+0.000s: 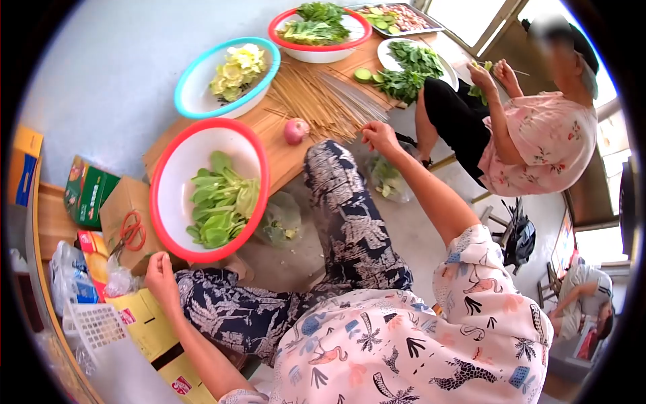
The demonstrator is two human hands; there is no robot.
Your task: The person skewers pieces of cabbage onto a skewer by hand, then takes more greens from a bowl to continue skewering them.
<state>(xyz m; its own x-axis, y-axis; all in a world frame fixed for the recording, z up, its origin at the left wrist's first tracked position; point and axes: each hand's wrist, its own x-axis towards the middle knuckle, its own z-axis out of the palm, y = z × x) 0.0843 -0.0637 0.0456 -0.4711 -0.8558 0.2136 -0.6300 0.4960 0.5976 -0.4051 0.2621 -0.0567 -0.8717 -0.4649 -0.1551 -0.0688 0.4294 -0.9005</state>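
- The right hand (381,137) hangs at the desk (282,165) edge, fingers curled; I cannot tell whether its grip is closed on a skewer end or on nothing.
- The bamboo skewers (313,97) lie loose on the desk, leftward and forward of that hand, with paler thin sticks (356,97) beside them.
- Their long axis slants from the blue-rimmed basin (186,94) side toward the right hand, so the near ends point roughly at its fingers; it is clearly the nearer hand.
- The left hand (161,279), fingers bunched, is just beside the near red-rimmed basin (264,175); whether its grip pinches anything, I cannot tell.
- Leafy greens (225,209) sit inside that basin, forward and right of the left hand.
- A red onion (296,131) rests between basin and right hand, by the skewers' near-left side.
- At right, a co-worker (538,141) holds up some greens (479,84).
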